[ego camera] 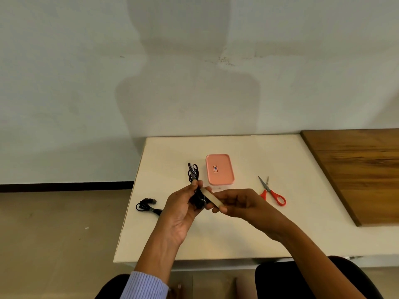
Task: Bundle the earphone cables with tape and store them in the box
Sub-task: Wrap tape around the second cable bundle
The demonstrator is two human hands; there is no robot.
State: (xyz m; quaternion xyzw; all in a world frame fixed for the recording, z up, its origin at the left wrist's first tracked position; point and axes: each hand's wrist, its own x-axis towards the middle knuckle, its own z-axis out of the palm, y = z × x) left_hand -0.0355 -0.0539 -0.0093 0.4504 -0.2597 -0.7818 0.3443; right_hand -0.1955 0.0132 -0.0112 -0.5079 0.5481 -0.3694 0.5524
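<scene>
My left hand (183,207) is raised, palm up, gripping a coiled black earphone cable (193,172) standing upright just left of the pink box (219,169). My right hand (235,203) pinches a tape strip (212,198) slanting against the coil, in front of the box.

Matt pink plastic box (219,169) — grained wood board (358,169).
</scene>
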